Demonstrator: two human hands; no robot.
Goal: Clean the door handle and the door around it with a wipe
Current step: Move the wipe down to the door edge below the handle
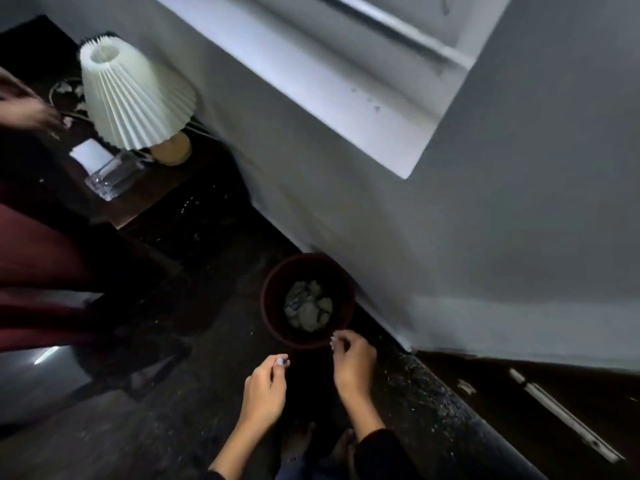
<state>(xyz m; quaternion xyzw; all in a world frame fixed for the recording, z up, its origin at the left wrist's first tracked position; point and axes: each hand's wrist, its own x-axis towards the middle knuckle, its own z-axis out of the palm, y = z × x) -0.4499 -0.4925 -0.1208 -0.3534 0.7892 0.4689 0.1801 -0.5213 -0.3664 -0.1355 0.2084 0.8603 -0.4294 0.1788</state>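
A dark red waste bin (272, 308) stands on the dark floor against the grey wall. Crumpled pale wipes (308, 306) lie at its bottom. My right hand (353, 367) hovers just over the bin's near rim, fingers loosely curled, with nothing seen in it. My left hand (265, 388) hangs a little lower and to the left, also loosely curled and holding nothing. No door handle is in view. A white recessed panel (346, 81) fills the wall at the top; I cannot tell whether it is the door.
A dark side table (138, 206) at the left carries a pleated white lamp (135, 95), a glass (110, 178) and a white card. Another person's blurred hand (24, 105) reaches in at the far left. My bare feet (304, 441) stand below the bin.
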